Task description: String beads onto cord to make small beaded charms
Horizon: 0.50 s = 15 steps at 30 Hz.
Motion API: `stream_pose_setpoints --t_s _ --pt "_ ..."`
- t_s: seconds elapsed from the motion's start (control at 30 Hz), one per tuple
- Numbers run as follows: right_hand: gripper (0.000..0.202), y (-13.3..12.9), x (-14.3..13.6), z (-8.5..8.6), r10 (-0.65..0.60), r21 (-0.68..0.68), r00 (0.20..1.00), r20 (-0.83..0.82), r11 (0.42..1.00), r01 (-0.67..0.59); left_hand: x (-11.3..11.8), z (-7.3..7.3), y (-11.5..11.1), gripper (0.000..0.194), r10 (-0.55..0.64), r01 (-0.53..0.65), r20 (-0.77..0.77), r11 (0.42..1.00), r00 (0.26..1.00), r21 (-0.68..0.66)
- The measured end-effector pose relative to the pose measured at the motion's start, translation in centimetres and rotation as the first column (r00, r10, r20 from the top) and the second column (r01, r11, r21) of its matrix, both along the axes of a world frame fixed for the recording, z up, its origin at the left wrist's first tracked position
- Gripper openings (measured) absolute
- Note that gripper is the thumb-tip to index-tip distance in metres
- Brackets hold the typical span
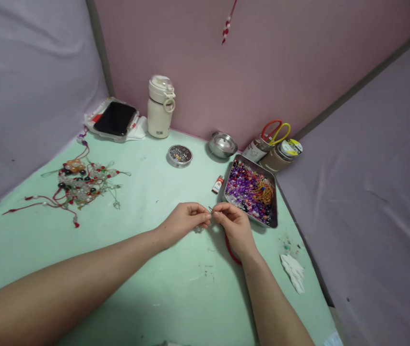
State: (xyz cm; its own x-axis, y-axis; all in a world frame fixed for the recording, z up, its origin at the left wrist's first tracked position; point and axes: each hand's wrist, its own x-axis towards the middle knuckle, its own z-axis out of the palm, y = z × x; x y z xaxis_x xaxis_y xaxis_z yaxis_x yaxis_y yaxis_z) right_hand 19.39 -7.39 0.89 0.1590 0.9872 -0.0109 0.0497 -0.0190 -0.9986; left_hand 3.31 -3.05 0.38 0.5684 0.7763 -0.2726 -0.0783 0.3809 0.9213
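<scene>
Near the middle of the table my left hand (pixel 190 218) is closed in a pinch. Clear beads (pixel 198 229) show just under its fingertips, and the thread between the fingers is too fine to make out. My right hand (pixel 234 226) is closed around a pair of scissors (pixel 232 251). The red handle loop sticks out below the palm, while the metal tip points at my left fingertips. Both hands nearly touch. Beside the right hand stands a metal tray (pixel 276 211) filled with purple, clear, black and red beads.
Beaded strings (pixel 78 185) lie heaped at the left. Along the back are a phone (pixel 115 118), a cream bottle (pixel 160 108), a round tin (pixel 180 155), a steel bowl (pixel 223 145) and jars (pixel 279 154). A lighter (pixel 218 184) lies by the tray; a crumpled tissue (pixel 293 273) is at right.
</scene>
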Motion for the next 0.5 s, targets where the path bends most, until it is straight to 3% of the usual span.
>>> stream_pose_setpoints --t_s 0.5 --pt "0.009 0.03 0.17 -0.49 0.049 0.022 0.997 0.061 0.998 -0.051 0.04 -0.12 0.07 0.017 -0.002 0.002 0.001 1.0 1.0 0.02"
